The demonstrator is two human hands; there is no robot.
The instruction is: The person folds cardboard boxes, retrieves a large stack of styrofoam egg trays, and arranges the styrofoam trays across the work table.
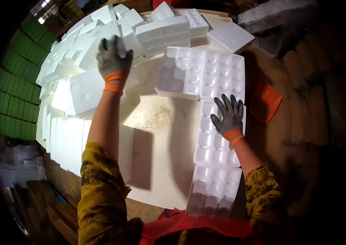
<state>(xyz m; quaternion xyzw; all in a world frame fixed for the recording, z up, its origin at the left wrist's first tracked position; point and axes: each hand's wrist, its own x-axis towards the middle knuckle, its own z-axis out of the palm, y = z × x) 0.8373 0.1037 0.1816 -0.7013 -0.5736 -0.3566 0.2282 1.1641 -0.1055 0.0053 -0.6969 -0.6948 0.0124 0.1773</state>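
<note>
In the head view, your right hand (229, 117) lay spread over a white foam tray (209, 139) on the table's (152, 114) right side, gripping nothing. Your left hand (115, 60), blurred but open, hung by piled foam pieces (82, 55); contact was unclear. You were apparently laying out trays; next called for closing it on another piece.

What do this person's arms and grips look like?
The left grip and right grip wear matching grey gloves with darker fingers and bright orange cuffs. The glove backs have small markings, too tiny to read. The sleeves are mustard yellow with dark blotches, ending below the wrists, leaving some forearm bare.
</note>
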